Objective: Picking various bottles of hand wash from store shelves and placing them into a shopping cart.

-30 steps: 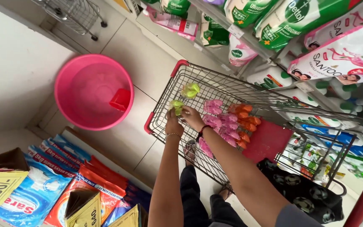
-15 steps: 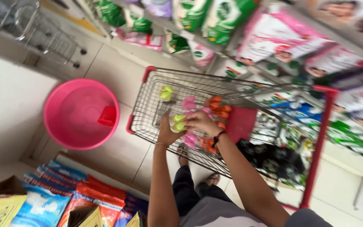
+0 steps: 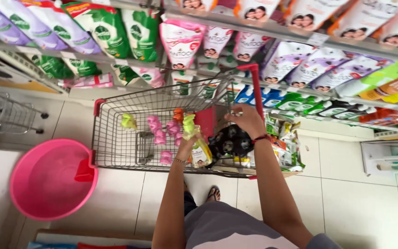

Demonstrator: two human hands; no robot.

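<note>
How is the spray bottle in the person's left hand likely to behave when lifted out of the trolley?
The spray bottle looks like rigid plastic, so it probably keeps its shape. The left hand grips it alone, suggesting it is fairly light. Tall and narrow with a bulky trigger top, it may tip if stood in the wire trolley.

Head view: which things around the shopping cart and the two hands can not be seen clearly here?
- Spray bottle, head view: the left hand covers its side, so the grip is unclear.
- Right hand: its fingertips are hidden behind the hand at the cart handle.
- Black bag: contents hidden.
- Pink bottles: only the caps show, bodies too small.
- Pink tub: inside blurred.
</note>
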